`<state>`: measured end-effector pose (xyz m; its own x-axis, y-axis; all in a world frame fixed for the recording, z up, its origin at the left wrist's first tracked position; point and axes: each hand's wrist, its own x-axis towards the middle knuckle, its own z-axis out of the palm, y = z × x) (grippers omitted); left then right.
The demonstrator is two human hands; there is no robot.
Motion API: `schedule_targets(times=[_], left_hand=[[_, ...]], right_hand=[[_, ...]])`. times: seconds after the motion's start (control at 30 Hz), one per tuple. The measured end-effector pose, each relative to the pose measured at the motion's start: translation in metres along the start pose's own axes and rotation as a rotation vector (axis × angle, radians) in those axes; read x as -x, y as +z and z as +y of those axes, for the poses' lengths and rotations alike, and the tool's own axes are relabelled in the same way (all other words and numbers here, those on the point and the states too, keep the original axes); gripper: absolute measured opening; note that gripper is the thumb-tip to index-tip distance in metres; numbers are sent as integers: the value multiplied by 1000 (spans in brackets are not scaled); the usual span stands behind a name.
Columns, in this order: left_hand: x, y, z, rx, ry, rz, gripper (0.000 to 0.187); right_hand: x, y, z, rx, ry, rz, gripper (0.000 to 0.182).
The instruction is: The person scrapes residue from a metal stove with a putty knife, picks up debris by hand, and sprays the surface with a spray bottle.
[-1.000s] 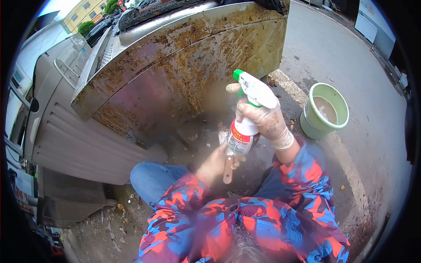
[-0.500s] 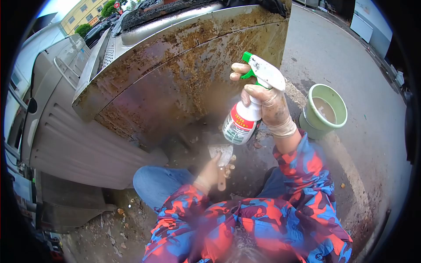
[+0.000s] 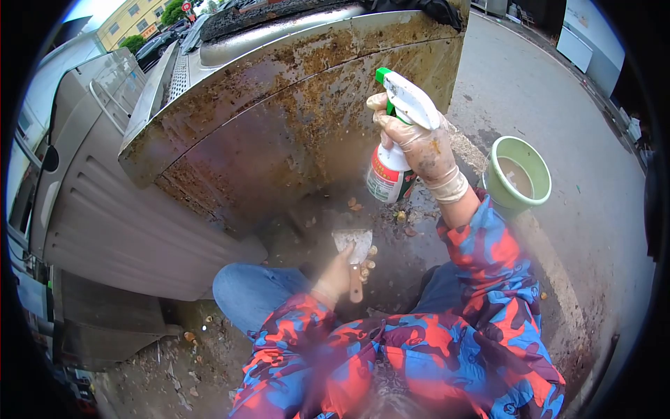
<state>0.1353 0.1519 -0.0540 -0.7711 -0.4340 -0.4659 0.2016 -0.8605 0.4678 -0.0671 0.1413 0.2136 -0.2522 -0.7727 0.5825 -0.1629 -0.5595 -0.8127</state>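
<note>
Gloved and raised, my right hand (image 3: 426, 150) grips a spray bottle (image 3: 386, 178) around its neck, with fingers at the green trigger. The bottle's white spray head (image 3: 412, 101) has a green nozzle facing the stained metal panel (image 3: 279, 119) of a large greasy appliance. Brown grime covers much of that panel. Lower down, in front of my lap, my left hand (image 3: 336, 274) is closed on a scraper (image 3: 356, 244) with a broad, dirty metal blade and a wooden handle (image 3: 356, 283). The blade points up and is apart from the panel.
A light green bucket (image 3: 520, 174) holding murky liquid stands on the pavement to the right. On the left is a large grey plastic bin (image 3: 125, 223) beside the appliance. Wet ground with leaves and debris (image 3: 405, 220) lies under the panel. Black cloth-like material (image 3: 436, 10) rests on top.
My right hand has brought the spray bottle slightly up and turned it, its nozzle now further left and higher. The left hand with the scraper has barely moved.
</note>
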Motion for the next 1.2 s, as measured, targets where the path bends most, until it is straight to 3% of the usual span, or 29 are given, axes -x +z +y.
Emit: schedule_targets(times=[0.03, 0.2, 0.3, 0.53, 0.73, 1.2], left_hand=[[0, 1, 0, 1, 1, -1, 56], [-3, -3, -1, -44, 19, 4, 55], [-3, -5, 0, -26, 11, -24, 55], [-3, -8, 2, -15, 12, -52, 55], [-3, -7, 1, -44, 25, -42, 54], [-7, -13, -1, -56, -4, -31, 56]], right_hand=[[-3, 1, -1, -122, 13, -24, 28], [-23, -1, -9, -139, 10, -103, 26], [-40, -6, -2, 178, -61, -99, 24], [-41, -13, -2, 71, -20, -50, 27], [-45, -21, 1, 211, -46, -83, 31], [-48, -34, 3, 197, -94, -30, 26]])
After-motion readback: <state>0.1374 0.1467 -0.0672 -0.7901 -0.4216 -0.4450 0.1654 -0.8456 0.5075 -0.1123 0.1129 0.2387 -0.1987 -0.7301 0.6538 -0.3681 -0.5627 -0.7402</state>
